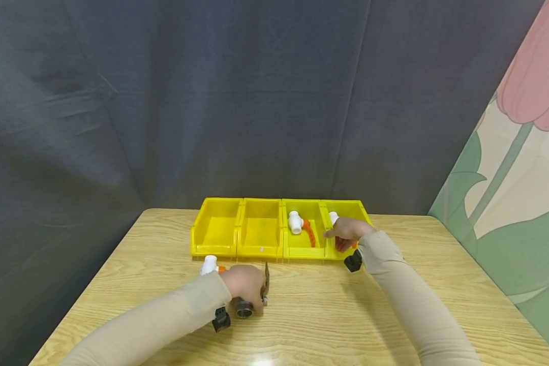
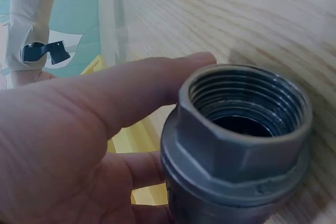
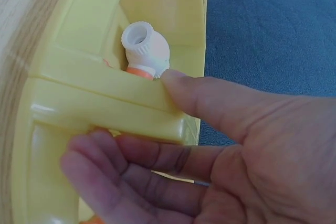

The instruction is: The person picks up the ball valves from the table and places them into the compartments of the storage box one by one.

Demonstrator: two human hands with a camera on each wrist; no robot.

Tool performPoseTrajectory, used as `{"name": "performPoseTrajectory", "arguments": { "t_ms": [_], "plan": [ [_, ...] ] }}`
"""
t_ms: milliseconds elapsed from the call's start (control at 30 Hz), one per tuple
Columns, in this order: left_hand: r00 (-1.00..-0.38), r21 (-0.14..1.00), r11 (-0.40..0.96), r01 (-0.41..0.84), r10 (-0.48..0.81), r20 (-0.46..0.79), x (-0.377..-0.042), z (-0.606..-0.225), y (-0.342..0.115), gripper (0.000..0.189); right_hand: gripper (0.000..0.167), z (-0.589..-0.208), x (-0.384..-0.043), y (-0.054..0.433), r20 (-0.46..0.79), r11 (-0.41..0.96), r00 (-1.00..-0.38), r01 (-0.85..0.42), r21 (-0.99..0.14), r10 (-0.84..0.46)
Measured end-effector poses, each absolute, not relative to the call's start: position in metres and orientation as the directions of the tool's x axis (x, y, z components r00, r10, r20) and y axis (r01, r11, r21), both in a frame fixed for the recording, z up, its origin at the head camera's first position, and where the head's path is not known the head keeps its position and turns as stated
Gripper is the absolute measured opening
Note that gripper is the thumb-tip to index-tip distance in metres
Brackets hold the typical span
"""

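My left hand (image 1: 247, 284) grips a metal valve (image 2: 241, 150) above the table; its threaded hexagonal end shows in the left wrist view. A flat lever (image 1: 267, 279) sticks up beside the fingers in the head view. My right hand (image 1: 347, 233) is over the rightmost yellow bin (image 1: 352, 206), fingers loosely bent. In the right wrist view its thumb is by the divider (image 3: 110, 95) and its fingers lie on the other side, with nothing seen between them. A white valve (image 1: 333, 217) shows partly behind this hand, with a bit of orange (image 3: 93, 220) below the fingers.
A white valve (image 1: 295, 222) with an orange handle lies in the third bin (image 1: 304, 252). Two more yellow bins (image 1: 217, 229) stand to the left. Another white valve (image 1: 209, 264) sits on the table (image 1: 311, 315) behind my left forearm. A dark curtain (image 1: 256, 101) hangs behind.
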State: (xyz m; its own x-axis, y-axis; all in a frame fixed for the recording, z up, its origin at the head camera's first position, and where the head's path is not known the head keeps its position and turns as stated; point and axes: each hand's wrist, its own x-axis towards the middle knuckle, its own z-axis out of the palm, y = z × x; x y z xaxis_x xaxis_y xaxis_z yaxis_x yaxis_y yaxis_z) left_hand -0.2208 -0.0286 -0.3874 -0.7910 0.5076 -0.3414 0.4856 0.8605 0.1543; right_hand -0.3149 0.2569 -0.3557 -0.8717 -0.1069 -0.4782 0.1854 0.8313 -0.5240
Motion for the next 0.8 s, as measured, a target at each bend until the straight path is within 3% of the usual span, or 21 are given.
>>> {"name": "performPoseTrajectory", "arguments": {
  "t_ms": [500,800],
  "plan": [
    [-0.809,0.099,0.854,0.510,0.516,-0.281,-0.2123,-0.3880,-0.0298,0.028,0.033,-0.3570,-0.3172,0.2563,-0.481,0.811,-0.870,0.203,-0.549,-0.108],
    [-0.809,0.134,0.855,0.501,0.517,-0.280,-0.2130,-0.3886,-0.0287,0.030,0.034,-0.3578,-0.3167,0.2571,-0.490,0.817,-0.865,0.202,-0.540,-0.110]
  ]
}}
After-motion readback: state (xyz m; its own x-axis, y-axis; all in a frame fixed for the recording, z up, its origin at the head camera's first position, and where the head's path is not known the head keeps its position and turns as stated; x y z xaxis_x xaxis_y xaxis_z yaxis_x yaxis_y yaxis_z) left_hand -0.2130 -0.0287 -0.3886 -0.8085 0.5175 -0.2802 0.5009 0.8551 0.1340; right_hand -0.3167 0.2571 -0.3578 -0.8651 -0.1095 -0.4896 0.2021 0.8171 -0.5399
